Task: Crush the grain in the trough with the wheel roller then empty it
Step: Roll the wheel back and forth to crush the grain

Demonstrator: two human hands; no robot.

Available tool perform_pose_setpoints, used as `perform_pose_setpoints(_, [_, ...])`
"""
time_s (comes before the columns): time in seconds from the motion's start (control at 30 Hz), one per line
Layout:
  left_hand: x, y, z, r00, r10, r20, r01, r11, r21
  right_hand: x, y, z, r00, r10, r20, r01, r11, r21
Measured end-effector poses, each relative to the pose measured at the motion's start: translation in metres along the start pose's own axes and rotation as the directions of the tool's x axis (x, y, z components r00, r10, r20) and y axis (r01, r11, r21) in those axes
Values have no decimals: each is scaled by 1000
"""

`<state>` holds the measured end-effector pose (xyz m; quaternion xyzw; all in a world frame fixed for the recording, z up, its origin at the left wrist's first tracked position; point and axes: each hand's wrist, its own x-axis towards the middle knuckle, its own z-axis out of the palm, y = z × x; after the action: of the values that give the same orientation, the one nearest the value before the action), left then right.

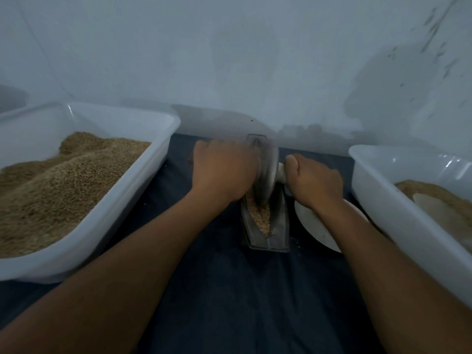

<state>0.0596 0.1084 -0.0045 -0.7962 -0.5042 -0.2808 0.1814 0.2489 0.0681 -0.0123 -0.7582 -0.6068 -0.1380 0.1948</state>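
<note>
Both hands apparently grip wheel roller (267,172)

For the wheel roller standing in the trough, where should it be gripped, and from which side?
Grip the wheel roller by the axle handle ends sticking out of each face, one hand from each side, as the left hand and right hand do. The disc stands on edge in the narrow trough, leaving its rim unsuitable.

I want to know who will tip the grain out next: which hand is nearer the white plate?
Right. The right hand grips the wheel roller handle directly above the white plate, its wrist crossing the rim. The left hand is across the trough, farther away.
</note>
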Motion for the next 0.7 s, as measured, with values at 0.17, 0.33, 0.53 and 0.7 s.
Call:
perform_pose_setpoints(0.17, [4,-1,4,1000,-5,11,5,1000,-13,2,-1,0,1000,22,3,-22,1000,-6])
perform_pose_setpoints(0.33, [11,-1,11,1000,-5,-6,5,1000,-1,13,1,4,1000,31,4,-31,1000,-3])
perform_pose_setpoints(0.53, [25,-9,28,1000,-30,-5,30,999,-27,30,0,8,999,38,1,-38,999,-27])
perform_pose_setpoints(0.7, [33,-15,36,998,-51,26,52,998,-45,45,-4,8,999,-2,-42,0,998,-61])
